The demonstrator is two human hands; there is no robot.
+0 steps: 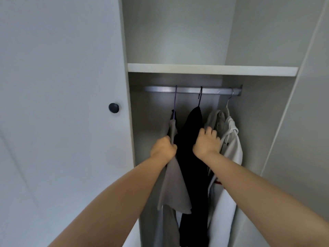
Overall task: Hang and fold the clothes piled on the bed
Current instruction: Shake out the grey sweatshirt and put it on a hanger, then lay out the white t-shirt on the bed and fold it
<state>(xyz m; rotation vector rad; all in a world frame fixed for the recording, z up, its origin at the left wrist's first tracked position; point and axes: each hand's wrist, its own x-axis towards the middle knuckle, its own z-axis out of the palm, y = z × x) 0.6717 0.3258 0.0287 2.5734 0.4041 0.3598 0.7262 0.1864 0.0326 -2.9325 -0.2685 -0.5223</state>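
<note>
On the rail (192, 90), the grey garment (173, 184) hangs at nine o'clock of the black one (194, 157). Left hand (162, 147) grips grey cloth; right hand (207, 142) clutches black fabric. Soft, light; best held near the hanger.

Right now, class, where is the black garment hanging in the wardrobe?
In the head view, the black garment hangs mid-rail, between the grey garment on its left and the white hoodie on its right.
</note>
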